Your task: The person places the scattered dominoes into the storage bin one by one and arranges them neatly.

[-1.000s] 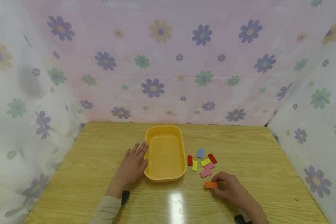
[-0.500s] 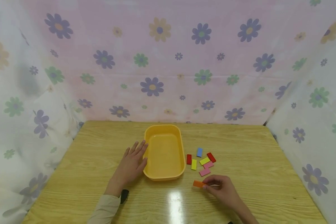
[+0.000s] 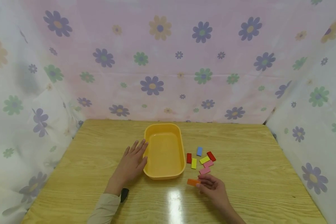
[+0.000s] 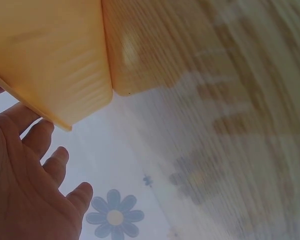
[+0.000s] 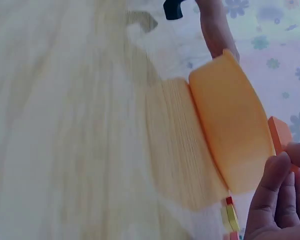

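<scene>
My right hand (image 3: 214, 191) pinches an orange domino-like block (image 3: 193, 182) between thumb and fingers, just off the near right corner of a yellow plastic tub (image 3: 164, 178). In the right wrist view the orange block (image 5: 280, 134) shows beyond the thumb, overlapping the tub's rim. My left hand (image 3: 130, 165) rests with straight fingers on the tub's left rim. From the left wrist, the fingers (image 4: 38, 137) lie along the outside of that rim. No blocks show inside the tub.
Several flat blocks lie right of the tub: a blue one (image 3: 199, 151), a left red one (image 3: 189, 158), an upright yellow one (image 3: 194, 163), and a near pink one (image 3: 205, 170), among others. The wooden table (image 3: 100, 146) ends at a flowered curtain (image 3: 168, 68).
The right hand has carried the orange block leftward and slightly away from me, closer to the tub. The left hand has stayed on the rim.
</scene>
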Action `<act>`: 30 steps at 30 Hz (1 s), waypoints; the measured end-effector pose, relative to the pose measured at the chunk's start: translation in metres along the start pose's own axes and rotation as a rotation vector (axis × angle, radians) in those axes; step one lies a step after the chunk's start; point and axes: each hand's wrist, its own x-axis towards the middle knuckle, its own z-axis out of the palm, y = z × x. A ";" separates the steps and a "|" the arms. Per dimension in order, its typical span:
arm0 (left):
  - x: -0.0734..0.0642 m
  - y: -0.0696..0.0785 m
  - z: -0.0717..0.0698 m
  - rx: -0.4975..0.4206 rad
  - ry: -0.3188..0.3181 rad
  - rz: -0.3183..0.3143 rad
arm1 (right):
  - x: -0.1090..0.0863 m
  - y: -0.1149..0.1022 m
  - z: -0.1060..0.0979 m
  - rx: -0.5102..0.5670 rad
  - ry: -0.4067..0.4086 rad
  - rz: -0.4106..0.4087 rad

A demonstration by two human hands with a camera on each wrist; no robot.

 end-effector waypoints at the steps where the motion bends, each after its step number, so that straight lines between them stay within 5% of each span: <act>1: 0.000 0.000 0.000 -0.001 0.000 -0.001 | 0.000 0.000 0.003 0.018 0.015 0.017; 12: -0.001 0.000 -0.002 -0.005 0.021 0.018 | -0.001 -0.012 0.021 0.106 0.035 0.045; 30: 0.002 -0.003 -0.001 0.033 0.023 0.033 | 0.031 -0.038 0.037 0.153 -0.088 -0.096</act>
